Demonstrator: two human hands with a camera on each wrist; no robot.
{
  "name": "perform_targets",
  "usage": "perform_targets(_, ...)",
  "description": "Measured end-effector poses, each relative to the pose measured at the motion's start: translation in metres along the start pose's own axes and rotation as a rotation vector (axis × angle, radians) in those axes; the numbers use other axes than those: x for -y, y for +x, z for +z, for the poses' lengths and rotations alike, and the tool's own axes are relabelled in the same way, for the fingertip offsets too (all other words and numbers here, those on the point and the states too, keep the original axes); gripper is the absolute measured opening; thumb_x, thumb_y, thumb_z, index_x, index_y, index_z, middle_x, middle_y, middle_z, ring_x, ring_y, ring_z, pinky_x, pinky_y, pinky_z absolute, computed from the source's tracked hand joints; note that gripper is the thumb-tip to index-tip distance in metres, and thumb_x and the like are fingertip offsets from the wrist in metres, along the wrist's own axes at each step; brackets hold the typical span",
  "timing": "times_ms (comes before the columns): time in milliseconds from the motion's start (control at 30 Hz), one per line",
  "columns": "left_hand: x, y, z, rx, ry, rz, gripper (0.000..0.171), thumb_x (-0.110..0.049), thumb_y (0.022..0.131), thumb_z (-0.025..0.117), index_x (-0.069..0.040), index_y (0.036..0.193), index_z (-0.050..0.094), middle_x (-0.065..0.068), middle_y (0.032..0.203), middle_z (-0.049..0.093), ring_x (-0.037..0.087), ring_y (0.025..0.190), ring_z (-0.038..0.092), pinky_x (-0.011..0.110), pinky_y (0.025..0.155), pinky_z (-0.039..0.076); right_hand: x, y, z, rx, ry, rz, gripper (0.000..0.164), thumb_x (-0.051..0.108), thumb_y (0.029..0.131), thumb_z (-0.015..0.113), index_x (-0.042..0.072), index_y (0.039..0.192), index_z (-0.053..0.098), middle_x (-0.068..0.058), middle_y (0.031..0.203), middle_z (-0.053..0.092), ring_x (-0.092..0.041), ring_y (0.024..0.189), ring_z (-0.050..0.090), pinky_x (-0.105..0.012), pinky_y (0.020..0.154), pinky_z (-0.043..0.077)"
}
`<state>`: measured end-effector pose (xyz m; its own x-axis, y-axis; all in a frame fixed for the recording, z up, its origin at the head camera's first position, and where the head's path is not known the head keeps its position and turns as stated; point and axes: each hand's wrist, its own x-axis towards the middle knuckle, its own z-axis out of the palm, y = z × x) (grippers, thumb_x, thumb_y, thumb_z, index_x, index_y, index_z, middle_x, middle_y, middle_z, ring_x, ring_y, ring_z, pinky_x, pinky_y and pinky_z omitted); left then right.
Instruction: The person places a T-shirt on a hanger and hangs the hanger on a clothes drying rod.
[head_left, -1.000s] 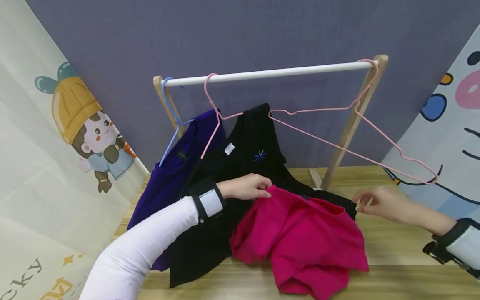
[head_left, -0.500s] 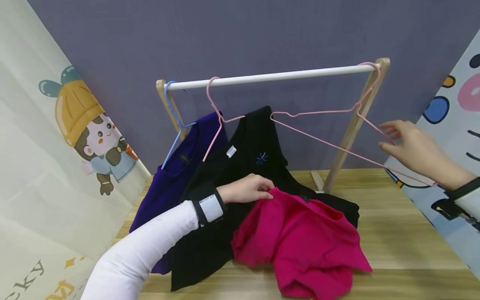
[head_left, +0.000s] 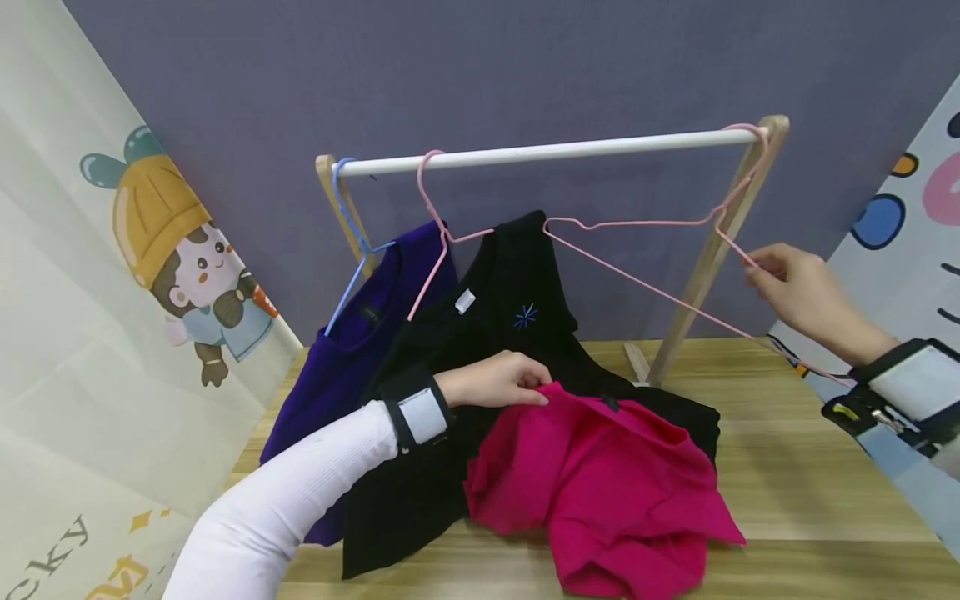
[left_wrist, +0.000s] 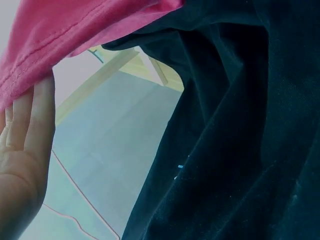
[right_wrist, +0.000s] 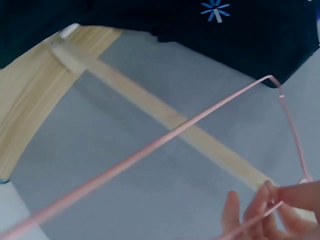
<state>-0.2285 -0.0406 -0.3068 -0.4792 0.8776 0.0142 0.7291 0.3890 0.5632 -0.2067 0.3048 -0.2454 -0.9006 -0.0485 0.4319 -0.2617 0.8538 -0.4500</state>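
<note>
My left hand [head_left: 498, 379] pinches the neckline edge of a bright pink shirt [head_left: 622, 492], which lies bunched on the table. In the left wrist view the pink cloth [left_wrist: 45, 45] covers the fingertips. My right hand [head_left: 798, 287] pinches the shoulder of a bare pink hanger [head_left: 637, 285], hooked at the rail's right end. The right wrist view shows thumb and fingers around the pink wire [right_wrist: 272, 207]. Behind the pink shirt, a black top [head_left: 442, 425] with a small blue star hangs on another pink hanger [head_left: 429, 283].
A purple garment [head_left: 315, 417] hangs on a blue hanger [head_left: 347, 287] at the left. The white rail [head_left: 555, 150] sits on wooden posts [head_left: 693, 275] over the wooden table [head_left: 810, 500]. Printed curtains [head_left: 45, 333] flank both sides.
My right hand has left the black cloth's right end, risen to the bare pink hanger and taken hold of its shoulder. The left hand stays on the pink shirt.
</note>
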Motion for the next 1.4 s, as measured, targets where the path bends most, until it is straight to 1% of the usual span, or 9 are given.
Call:
perform_targets(133, -0.001, -0.001, 0.000, 0.007, 0.006, 0.002, 0.006, -0.011, 0.084, 0.060, -0.006, 0.086, 0.063, -0.004, 0.064, 0.054, -0.001, 0.055, 0.040, 0.014, 0.054, 0.033, 0.007, 0.002, 0.000, -0.070, 0.053, 0.023, 0.032, 0.016, 0.094, 0.040, -0.010, 0.109, 0.050, -0.030, 0.091, 0.054, 0.010, 0.058, 0.038, -0.019, 0.045, 0.031)
perform_targets(300, 0.000, -0.001, 0.000, 0.013, 0.001, -0.003, 0.007, -0.012, 0.083, 0.061, -0.006, 0.086, 0.063, -0.006, 0.064, 0.054, -0.001, 0.055, 0.040, 0.014, 0.054, 0.033, 0.012, 0.003, -0.003, -0.123, 0.059, 0.032, 0.033, 0.020, 0.093, 0.044, -0.008, 0.108, 0.054, -0.027, 0.092, 0.055, 0.009, 0.061, 0.037, -0.012, 0.049, 0.031)
perform_targets(533, -0.001, -0.001, 0.000, 0.018, -0.018, -0.020, 0.008, -0.013, 0.083, 0.061, -0.006, 0.085, 0.063, -0.006, 0.065, 0.056, -0.001, 0.056, 0.041, 0.014, 0.055, 0.034, 0.011, 0.004, -0.011, -0.132, 0.111, 0.045, 0.034, 0.022, 0.092, 0.047, -0.008, 0.107, 0.054, 0.017, 0.074, 0.049, 0.009, 0.063, 0.042, -0.010, 0.051, 0.034)
perform_targets(733, 0.000, -0.002, -0.001, 0.021, -0.007, -0.033, 0.008, -0.013, 0.083, 0.061, -0.005, 0.084, 0.063, -0.006, 0.064, 0.055, -0.001, 0.056, 0.041, 0.014, 0.055, 0.033, -0.057, 0.020, -0.006, -0.057, 0.241, 0.048, 0.036, 0.030, 0.087, 0.054, 0.008, 0.116, 0.057, -0.006, 0.101, 0.061, -0.008, 0.080, 0.052, -0.023, 0.065, 0.042)
perform_targets(800, 0.000, -0.002, -0.001, 0.022, -0.007, -0.031, 0.009, -0.013, 0.083, 0.061, -0.005, 0.084, 0.063, -0.006, 0.063, 0.055, -0.001, 0.056, 0.041, 0.014, 0.055, 0.033, -0.065, 0.022, -0.007, -0.054, 0.274, 0.066, 0.038, 0.033, 0.086, 0.055, 0.010, 0.117, 0.057, -0.010, 0.105, 0.059, -0.012, 0.083, 0.053, -0.025, 0.066, 0.042)
perform_targets(900, 0.001, -0.002, 0.000, 0.024, -0.016, -0.029, 0.009, -0.013, 0.083, 0.061, -0.005, 0.084, 0.063, -0.006, 0.063, 0.055, -0.001, 0.055, 0.040, 0.014, 0.054, 0.033, -0.051, 0.019, -0.017, -0.078, 0.294, 0.082, 0.032, 0.028, 0.086, 0.056, 0.011, 0.114, 0.059, 0.007, 0.094, 0.060, -0.002, 0.076, 0.052, -0.012, 0.061, 0.040)
perform_targets(1033, 0.002, -0.002, 0.001, 0.019, -0.014, -0.023, 0.008, -0.013, 0.083, 0.061, -0.005, 0.084, 0.063, -0.007, 0.062, 0.053, -0.001, 0.054, 0.039, 0.014, 0.054, 0.032, -0.003, 0.002, -0.034, -0.093, 0.212, 0.141, 0.025, 0.029, 0.089, 0.051, 0.017, 0.110, 0.058, 0.026, 0.081, 0.050, 0.006, 0.073, 0.046, -0.007, 0.063, 0.034)
perform_targets(1167, 0.003, -0.002, 0.002, -0.002, 0.003, -0.011, 0.007, -0.012, 0.084, 0.061, -0.006, 0.084, 0.063, -0.007, 0.063, 0.054, -0.002, 0.055, 0.040, 0.014, 0.054, 0.033, 0.007, -0.008, -0.043, -0.060, 0.153, 0.170, 0.035, 0.034, 0.090, 0.047, 0.014, 0.117, 0.054, 0.028, 0.082, 0.044, 0.006, 0.077, 0.040, -0.024, 0.075, 0.032)
perform_targets(1400, 0.005, -0.006, 0.001, -0.050, 0.058, 0.012, 0.008, -0.012, 0.084, 0.060, -0.005, 0.085, 0.063, -0.005, 0.064, 0.052, 0.000, 0.057, 0.040, 0.014, 0.055, 0.035, -0.024, -0.018, -0.049, -0.036, 0.173, 0.246, 0.011, 0.037, 0.089, 0.049, 0.040, 0.099, 0.053, 0.028, 0.082, 0.042, 0.000, 0.079, 0.035, -0.051, 0.086, 0.023)
